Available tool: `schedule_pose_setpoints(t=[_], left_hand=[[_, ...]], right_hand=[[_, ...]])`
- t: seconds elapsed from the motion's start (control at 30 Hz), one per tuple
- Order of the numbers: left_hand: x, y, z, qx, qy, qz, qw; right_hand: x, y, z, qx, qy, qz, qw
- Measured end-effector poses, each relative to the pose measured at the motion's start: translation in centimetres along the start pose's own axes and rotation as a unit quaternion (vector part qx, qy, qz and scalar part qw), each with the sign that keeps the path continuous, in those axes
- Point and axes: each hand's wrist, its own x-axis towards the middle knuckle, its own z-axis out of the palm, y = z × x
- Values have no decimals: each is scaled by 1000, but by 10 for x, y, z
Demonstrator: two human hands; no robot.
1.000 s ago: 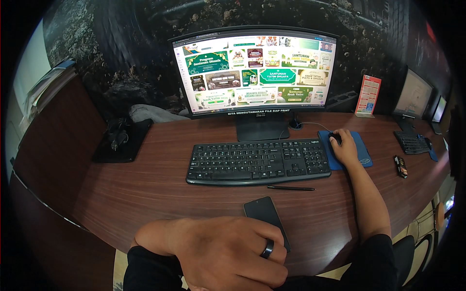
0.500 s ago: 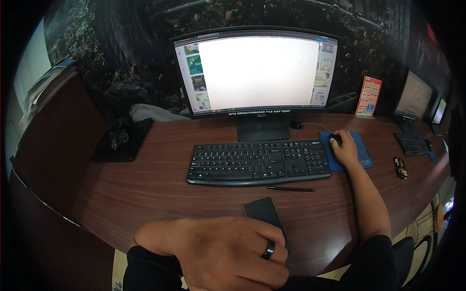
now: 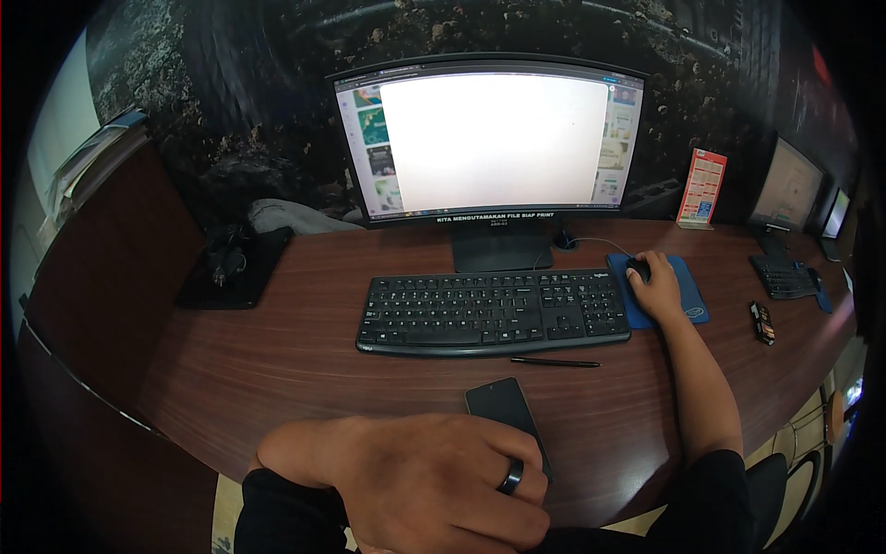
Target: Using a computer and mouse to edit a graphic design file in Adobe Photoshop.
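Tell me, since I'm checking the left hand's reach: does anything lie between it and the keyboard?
Yes. The dark phone lies on the desk just beyond the left hand, its near end by the fingers. Farther on, a black pen lies just in front of the keyboard, right of centre.

The left hand (image 3: pixel 434 485) is seen low and close, lying palm down with its back turned up. Its fingers are bent and held together, pointing to the right. A dark ring is worn on one finger. The left wrist is covered by a black sleeve at the lower edge. The right arm is stretched far forward, bare from the black sleeve to the wrist. The right hand (image 3: pixel 657 288) is laid flat, palm down, with its fingers curled a little over what lies under it.
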Motion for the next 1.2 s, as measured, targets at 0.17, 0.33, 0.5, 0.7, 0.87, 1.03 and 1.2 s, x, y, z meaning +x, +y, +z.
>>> schedule_pose_setpoints(t=[0.17, 0.33, 0.5, 0.7, 0.87, 1.03, 1.2], left_hand=[[1, 0, -1, 1, -10, 0, 1000], [8, 15, -8, -2, -18, -98, 995], [16, 11, -18, -7, -85, -56, 995], [1, 4, -4, 0, -17, -11, 1000], [6, 11, -4, 5, 2, -40, 999], [5, 7, -6, 7, -13, -18, 1000], [4, 1, -2, 8, -1, 3, 1000]], right_hand=[[1, 2, 1, 11, 2, -3, 1000], [0, 2, 1, 16, 6, -8, 1000], [-1, 2, 2, 13, 15, -22, 1000], [0, 1, 1, 10, 6, -14, 1000], [0, 2, 0, 11, 5, -20, 1000], [0, 3, 3, 9, 10, -18, 1000], [1, 5, 4, 8, 15, -29, 999]])
